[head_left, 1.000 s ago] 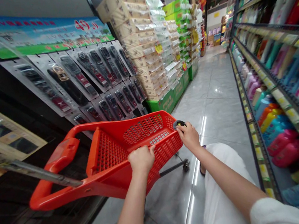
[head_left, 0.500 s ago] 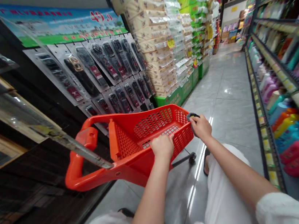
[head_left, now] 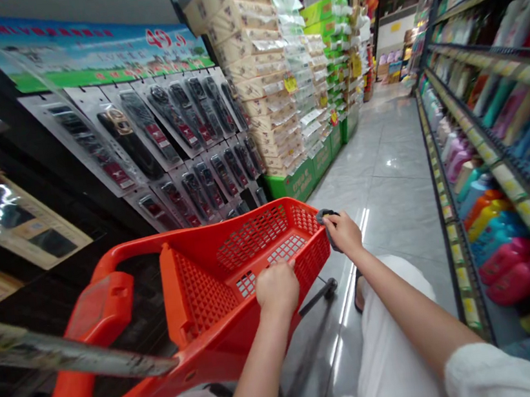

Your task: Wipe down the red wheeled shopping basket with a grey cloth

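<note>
A red plastic shopping cart [head_left: 199, 292] lies tipped on its side in the aisle, its mesh basket open toward me and its handle at the lower left. My left hand [head_left: 278, 290] is closed on the basket's near rim. My right hand [head_left: 344, 232] is wrapped round a dark wheel [head_left: 325, 216] at the basket's far corner. A thin metal leg with a small caster [head_left: 331, 286] sticks out under the basket. My white trousers [head_left: 391, 338] show below.
On the left hangs a wall of packaged black items [head_left: 179, 138] under a blue-green banner. Stacked cartons [head_left: 258, 75] on green bases stand beyond. Shelves of colourful packs [head_left: 497, 148] line the right. Glossy tiled floor [head_left: 388, 169] runs ahead.
The cart has swung nearer to me and lower, its handle now at the bottom left. Both hands keep their hold on the rim and the wheel.
</note>
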